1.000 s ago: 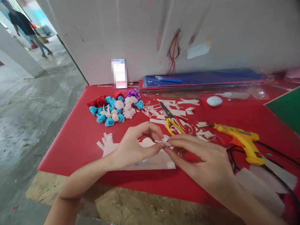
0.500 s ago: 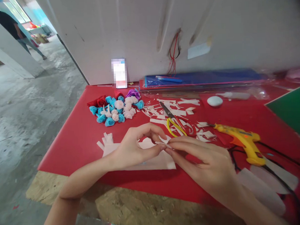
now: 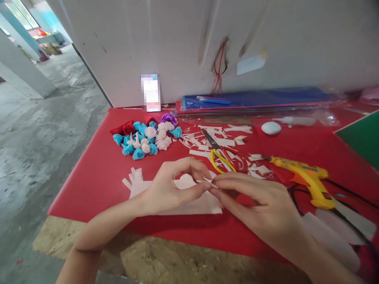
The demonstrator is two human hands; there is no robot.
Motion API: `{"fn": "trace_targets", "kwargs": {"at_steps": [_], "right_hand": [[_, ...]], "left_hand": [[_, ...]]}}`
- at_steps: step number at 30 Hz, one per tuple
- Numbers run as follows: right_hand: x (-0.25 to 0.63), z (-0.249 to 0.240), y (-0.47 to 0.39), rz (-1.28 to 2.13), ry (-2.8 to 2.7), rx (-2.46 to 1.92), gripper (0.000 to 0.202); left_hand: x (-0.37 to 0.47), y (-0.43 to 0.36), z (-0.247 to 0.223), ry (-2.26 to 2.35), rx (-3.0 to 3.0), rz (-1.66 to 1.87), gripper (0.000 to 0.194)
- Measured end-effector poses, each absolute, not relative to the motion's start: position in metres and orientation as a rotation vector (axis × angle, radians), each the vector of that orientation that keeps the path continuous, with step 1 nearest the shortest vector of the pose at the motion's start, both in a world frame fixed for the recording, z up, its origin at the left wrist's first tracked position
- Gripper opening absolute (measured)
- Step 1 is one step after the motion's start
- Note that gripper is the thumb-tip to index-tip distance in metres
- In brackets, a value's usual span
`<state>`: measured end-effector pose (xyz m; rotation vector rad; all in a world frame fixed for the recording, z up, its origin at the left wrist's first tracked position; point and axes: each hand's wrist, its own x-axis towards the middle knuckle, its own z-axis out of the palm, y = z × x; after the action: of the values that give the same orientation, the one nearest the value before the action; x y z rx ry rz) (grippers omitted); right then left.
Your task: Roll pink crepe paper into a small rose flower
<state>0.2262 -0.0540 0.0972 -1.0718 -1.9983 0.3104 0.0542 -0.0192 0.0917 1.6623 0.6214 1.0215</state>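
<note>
Between my two hands is a small strip of pale pink crepe-like paper (image 3: 208,183), pinched at its ends. My left hand (image 3: 174,186) is closed on it with thumb and fingertips, the fingers curved into a loop. My right hand (image 3: 260,201) grips the other end between thumb and fingers, and the fingertips of both hands nearly meet. Below them a larger pale pink sheet (image 3: 179,208) lies flat, partly covered by my left hand. Just beyond my fingers rest scissors (image 3: 220,151) with one yellow and one red handle, among white paper scraps (image 3: 194,139).
Blue, pink, red and purple paper flowers (image 3: 146,137) sit at the back left of the red table (image 3: 85,174). A phone (image 3: 151,93) leans on the wall. A yellow glue gun (image 3: 305,177) with a black cord lies right, near a white egg-shaped object (image 3: 271,128) and pale paper pieces (image 3: 332,240).
My hands and the paper strip have hardly moved. The person walking by the pillar at the far left has gone out of view.
</note>
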Motion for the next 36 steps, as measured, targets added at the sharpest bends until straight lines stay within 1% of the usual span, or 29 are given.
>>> {"fn": "trace_targets", "kwargs": {"at_steps": [14, 20, 25, 36], "right_hand": [[0.224, 0.099, -0.054, 0.295, -2.028, -1.039, 0.021], [0.224, 0.093, -0.055, 0.192, -2.019, -1.058, 0.016], [0.223, 0.087, -0.057, 0.073, -2.058, -1.049, 0.013], [0.224, 0.091, -0.056, 0.072, -2.029, -1.098, 0.015]], "left_hand": [[0.055, -0.019, 0.090, 0.603, 1.718, 1.067, 0.008], [0.057, -0.018, 0.088, 0.625, 1.740, 1.105, 0.009], [0.059, -0.017, 0.088, 0.692, 1.742, 1.128, 0.005], [0.059, -0.020, 0.091, 0.801, 1.835, 1.113, 0.003]]}}
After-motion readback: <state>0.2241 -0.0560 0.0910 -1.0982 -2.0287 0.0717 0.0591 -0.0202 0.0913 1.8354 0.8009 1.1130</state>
